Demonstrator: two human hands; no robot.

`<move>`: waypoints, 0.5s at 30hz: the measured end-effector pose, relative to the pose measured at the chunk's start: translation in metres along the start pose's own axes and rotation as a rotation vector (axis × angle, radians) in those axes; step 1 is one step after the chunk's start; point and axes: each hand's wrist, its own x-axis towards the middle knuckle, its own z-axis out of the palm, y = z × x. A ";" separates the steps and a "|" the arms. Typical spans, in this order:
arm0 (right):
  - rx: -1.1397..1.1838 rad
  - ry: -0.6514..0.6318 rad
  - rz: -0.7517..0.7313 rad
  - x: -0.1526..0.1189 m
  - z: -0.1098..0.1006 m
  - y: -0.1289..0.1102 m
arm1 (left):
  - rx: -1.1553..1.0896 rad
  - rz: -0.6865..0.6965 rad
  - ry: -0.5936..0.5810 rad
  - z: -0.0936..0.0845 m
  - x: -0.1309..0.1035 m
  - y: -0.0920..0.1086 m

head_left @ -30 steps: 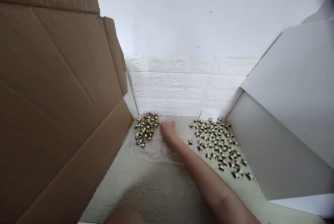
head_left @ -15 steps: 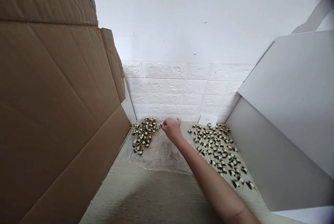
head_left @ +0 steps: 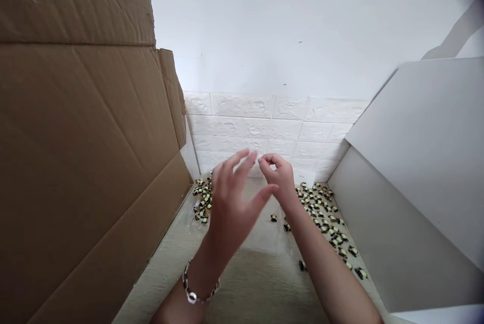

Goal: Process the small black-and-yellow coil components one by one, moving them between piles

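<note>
Raised over the middle of the table, my left hand (head_left: 234, 195) has its fingers spread, with nothing visible between them; a bracelet (head_left: 192, 297) circles the wrist. My right hand (head_left: 279, 175) is just to its right, thumb and index finger pinched together; whatever they hold is too small to make out. Small black parts with pale yellow tops lie in a heap (head_left: 203, 200) at the left, partly hidden by my left hand. More such parts (head_left: 333, 231) are spread at the right, partly behind my right arm. A single part (head_left: 273, 218) lies between my arms.
A tall cardboard wall (head_left: 94, 163) bounds the left side, and a white panel (head_left: 378, 223) the right. White brick-pattern wall covering (head_left: 242, 106) stands behind. Clear plastic film (head_left: 260, 238) covers part of the table (head_left: 260, 288). A white card (head_left: 304, 177) leans at the back.
My left hand has come into view from below, up to the middle. My right hand has moved right from beside the left heap. Single parts now show near my right forearm.
</note>
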 end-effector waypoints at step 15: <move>0.020 -0.098 0.191 -0.029 0.006 0.016 | 0.243 -0.345 -0.488 0.042 -0.025 -0.060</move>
